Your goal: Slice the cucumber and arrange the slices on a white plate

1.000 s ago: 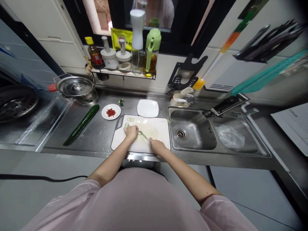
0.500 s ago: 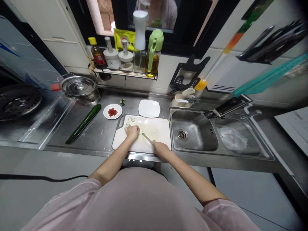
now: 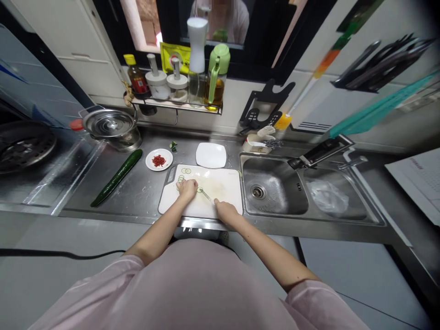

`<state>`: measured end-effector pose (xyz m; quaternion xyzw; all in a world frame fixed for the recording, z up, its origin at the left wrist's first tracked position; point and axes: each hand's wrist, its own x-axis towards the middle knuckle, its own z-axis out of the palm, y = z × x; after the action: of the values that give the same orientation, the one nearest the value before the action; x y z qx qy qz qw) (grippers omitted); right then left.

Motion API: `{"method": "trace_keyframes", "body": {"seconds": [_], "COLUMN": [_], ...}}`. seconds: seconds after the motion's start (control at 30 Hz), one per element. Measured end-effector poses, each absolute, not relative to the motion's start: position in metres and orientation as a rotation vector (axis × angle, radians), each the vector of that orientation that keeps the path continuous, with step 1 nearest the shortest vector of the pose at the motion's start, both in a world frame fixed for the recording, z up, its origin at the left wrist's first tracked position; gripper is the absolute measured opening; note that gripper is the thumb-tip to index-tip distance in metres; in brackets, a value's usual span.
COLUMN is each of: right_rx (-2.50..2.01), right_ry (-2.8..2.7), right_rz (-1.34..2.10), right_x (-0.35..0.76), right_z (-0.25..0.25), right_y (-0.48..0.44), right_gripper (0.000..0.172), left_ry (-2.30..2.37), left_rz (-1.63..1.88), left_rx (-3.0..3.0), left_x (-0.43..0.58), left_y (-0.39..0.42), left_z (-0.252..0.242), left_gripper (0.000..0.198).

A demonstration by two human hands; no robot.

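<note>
A white cutting board (image 3: 220, 183) lies on the steel counter in front of me. My left hand (image 3: 187, 188) is curled over a piece of cucumber on the board, with only its cut end (image 3: 199, 189) showing. My right hand (image 3: 224, 211) is closed on the handle of a knife (image 3: 207, 196) whose blade rests against that cut end. Several thin cucumber slices (image 3: 183, 176) lie on the board's left part, beyond my left hand.
A whole cucumber (image 3: 117, 177) lies on the counter at left, near a lidded steel pot (image 3: 109, 124). A small dish of red chilli (image 3: 158, 159) and an empty white plate (image 3: 211, 155) sit behind the board. The sink (image 3: 275, 192) is right of it. Bottles (image 3: 195, 64) stand on a shelf.
Both hands stay at the same spot on the board. The knife blade shifts slightly against the cucumber end between the frames. The view sways a little.
</note>
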<state>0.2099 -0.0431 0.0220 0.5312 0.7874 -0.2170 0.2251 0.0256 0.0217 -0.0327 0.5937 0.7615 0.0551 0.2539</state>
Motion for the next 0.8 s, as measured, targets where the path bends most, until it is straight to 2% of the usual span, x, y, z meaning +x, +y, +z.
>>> {"method": "trace_keyframes", "body": {"seconds": [0.4, 0.8], "right_rx": [1.500, 1.856], "right_ry": [2.182, 2.118], "right_rz": [-0.611, -0.651], "right_x": [0.238, 0.261], "right_z": [0.023, 0.016], "right_y": [-0.058, -0.055], "right_gripper": [0.029, 0.024], "left_ry": [2.024, 1.985], "left_rz": [0.166, 0.241], "left_rx": [1.694, 1.761], "left_x": [0.028, 0.039], "left_y": [0.012, -0.003], "left_z": [-0.031, -0.025], "left_gripper": [0.022, 0.017]}}
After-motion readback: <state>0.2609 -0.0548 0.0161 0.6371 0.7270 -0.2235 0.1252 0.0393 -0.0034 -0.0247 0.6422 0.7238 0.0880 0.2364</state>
